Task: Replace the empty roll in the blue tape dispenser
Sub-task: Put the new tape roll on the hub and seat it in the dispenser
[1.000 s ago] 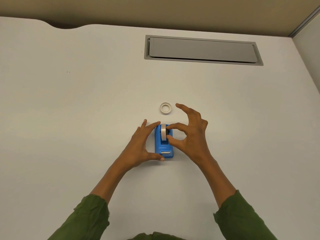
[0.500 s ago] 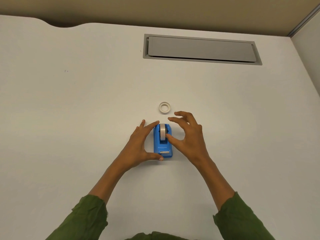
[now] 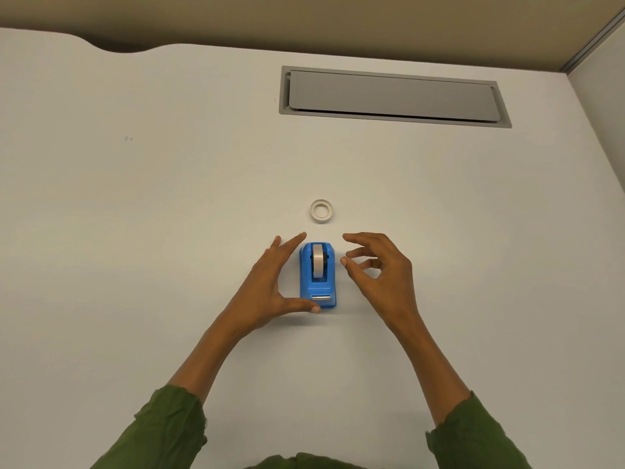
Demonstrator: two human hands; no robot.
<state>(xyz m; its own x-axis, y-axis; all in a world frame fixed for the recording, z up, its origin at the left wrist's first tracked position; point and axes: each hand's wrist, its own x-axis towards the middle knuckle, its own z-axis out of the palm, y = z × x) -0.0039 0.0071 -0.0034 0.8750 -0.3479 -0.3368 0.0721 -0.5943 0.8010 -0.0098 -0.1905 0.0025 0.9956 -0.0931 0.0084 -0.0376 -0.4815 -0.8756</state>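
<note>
The blue tape dispenser [image 3: 318, 277] stands on the white desk [image 3: 135, 231] with a whitish tape roll [image 3: 318, 261] seated upright in its cradle. A small white ring, the bare core [image 3: 321, 210], lies flat just beyond it. My left hand [image 3: 267, 286] cups the dispenser's left side, thumb tip touching its near corner, forefinger reaching past its far corner. My right hand [image 3: 378, 272] hovers just right of the dispenser, fingers curled and apart, holding nothing and touching nothing.
A grey rectangular cable hatch [image 3: 392, 96] is set flush into the desk at the back. A partition wall [image 3: 602, 106] rises at the right. The desk's far edge has a curved cutout [image 3: 125, 47] at the back left.
My right hand has let go of the roll in the dispenser and drawn away to the right. My left hand has loosened slightly but stays beside the dispenser.
</note>
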